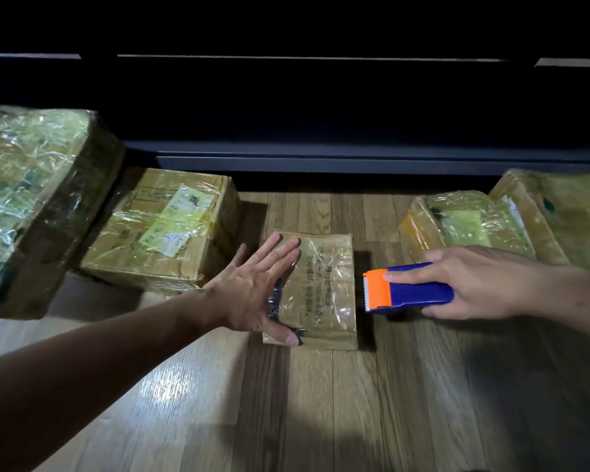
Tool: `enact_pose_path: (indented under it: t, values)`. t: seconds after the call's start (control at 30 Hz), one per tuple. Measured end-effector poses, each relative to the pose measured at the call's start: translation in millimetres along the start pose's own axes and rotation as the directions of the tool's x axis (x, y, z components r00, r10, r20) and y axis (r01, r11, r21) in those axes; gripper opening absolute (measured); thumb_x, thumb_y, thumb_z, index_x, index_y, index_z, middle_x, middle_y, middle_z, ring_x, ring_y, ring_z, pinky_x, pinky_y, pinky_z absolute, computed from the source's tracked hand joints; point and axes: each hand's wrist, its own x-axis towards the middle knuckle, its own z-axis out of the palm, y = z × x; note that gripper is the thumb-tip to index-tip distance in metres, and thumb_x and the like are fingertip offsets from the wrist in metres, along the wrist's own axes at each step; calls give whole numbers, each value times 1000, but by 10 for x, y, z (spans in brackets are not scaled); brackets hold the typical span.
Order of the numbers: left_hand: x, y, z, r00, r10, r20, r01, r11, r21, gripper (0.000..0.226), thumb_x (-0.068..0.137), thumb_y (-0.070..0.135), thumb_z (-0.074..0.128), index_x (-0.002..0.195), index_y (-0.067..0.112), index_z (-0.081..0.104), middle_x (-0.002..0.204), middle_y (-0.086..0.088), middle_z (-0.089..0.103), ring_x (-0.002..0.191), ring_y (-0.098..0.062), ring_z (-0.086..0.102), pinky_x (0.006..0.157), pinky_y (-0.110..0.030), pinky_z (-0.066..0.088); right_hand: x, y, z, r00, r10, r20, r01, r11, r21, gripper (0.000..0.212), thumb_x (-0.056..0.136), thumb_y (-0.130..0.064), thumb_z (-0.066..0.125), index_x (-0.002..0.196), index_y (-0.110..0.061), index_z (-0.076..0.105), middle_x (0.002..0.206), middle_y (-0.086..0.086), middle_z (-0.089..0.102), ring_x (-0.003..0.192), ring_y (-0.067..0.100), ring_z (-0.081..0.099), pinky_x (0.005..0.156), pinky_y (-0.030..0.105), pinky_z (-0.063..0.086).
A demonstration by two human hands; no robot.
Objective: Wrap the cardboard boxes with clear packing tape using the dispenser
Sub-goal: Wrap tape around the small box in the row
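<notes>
Step in hand: judging from the task, a strip of tape is about to be laid on the small box. To do it well, the box should be held flat so it cannot slide, the cutter brought down on the box's right edge, and the pull made straight across toward the holding hand, with the tape kept taut.
Wooden floor [321,403]: fills the bottom of the frame, shiny planks with a patch of glare at lower left.
Left forearm [99,362]: bare, reaching up from the lower left corner toward the centre.
Left hand [252,291]: centre of the frame, fingers straight and spread wide, laid over the left part of the small box with the thumb at its near left corner. Whether the palm presses down or floats just above, I cannot tell.
Small box [324,294]: centre, flat on the floor, brown card with printed lines and glossy film on its top.
Right hand [484,284]: centre right, fingers and thumb curled round the tape dispenser.
Tape dispenser [409,287]: blue body, orange toothed cutter pointing left, just beside the small box's right edge and not touching it. No loose tape end can be made out.
Medium box [164,229]: behind the left hand, centre left, taped, with pale labels.
Large box [31,199]: far left edge, thickly wrapped in shiny film.
Two wrapped boxes [464,223]: right, behind the right hand.
Dark cabinet [321,114]: across the top, in shadow.
</notes>
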Motion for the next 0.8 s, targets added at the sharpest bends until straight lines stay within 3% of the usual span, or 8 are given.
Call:
enact_pose_path:
  t: [0.13,0.27,0.37,0.47,0.6,0.67,0.73,0.8]
  values:
    - [-4,208,-20,998,-65,27,57,973,223,150,59,111,26,155,12,-34,158,-3,-49,145,-25,-47,119,-70,-16,155,-43,136,996,-36,-87,33,999,-30,71,97,-59,52,151,-63,7,98,-12,40,82,8,51,78,30,49]
    - [16,785,236,999,-44,-3,44,975,219,129,63,105,-3,156,22,-35,156,-11,-51,147,-33,-43,108,-85,-11,192,0,239,989,-28,-147,27,1000,-8,69,97,-55,53,151,-63,11,96,-11,40,81,10,51,78,31,49]
    - [47,906,390,991,-80,-110,102,974,204,109,81,91,14,156,30,-34,159,-9,-49,151,-34,-38,110,-85,3,178,-33,316,986,0,-165,3,1000,22,68,98,-55,52,151,-64,9,94,-11,39,83,11,52,77,30,49]
    - [-13,821,465,978,-77,-195,112,979,173,105,87,88,22,160,30,-27,164,-8,-41,156,-32,-29,111,-72,27,182,-73,243,986,18,-167,-15,1000,16,69,98,-55,52,151,-65,10,91,-13,37,79,8,49,73,28,47]
    - [-154,571,581,912,-56,-407,31,997,-67,103,89,86,33,167,26,2,175,-5,-10,161,-30,-2,101,-68,42,233,-240,-171,979,-32,-202,30,999,-10,67,96,-55,54,149,-66,15,87,-16,32,74,9,40,69,30,39]
    - [-236,382,683,840,-34,-541,-130,956,-262,101,93,75,47,167,15,13,175,-8,-1,161,-31,4,110,-69,38,262,-432,-429,971,-85,-223,81,996,-24,67,96,-54,55,149,-66,16,85,-17,31,79,12,40,67,30,35]
    - [-303,289,763,804,-60,-591,-261,858,-442,96,99,63,50,165,5,12,175,-11,1,161,-30,6,125,-58,25,325,-648,-673,959,-132,-251,121,991,-59,65,95,-51,58,148,-65,22,81,-17,31,83,14,42,66,30,34]
    - [-340,272,842,845,-87,-528,-257,799,-543,93,102,55,50,166,8,2,175,-6,0,162,-23,7,129,-45,19,441,-863,-836,947,-189,-261,158,978,-133,61,92,-45,62,146,-59,36,82,-15,43,85,19,48,71,33,45]
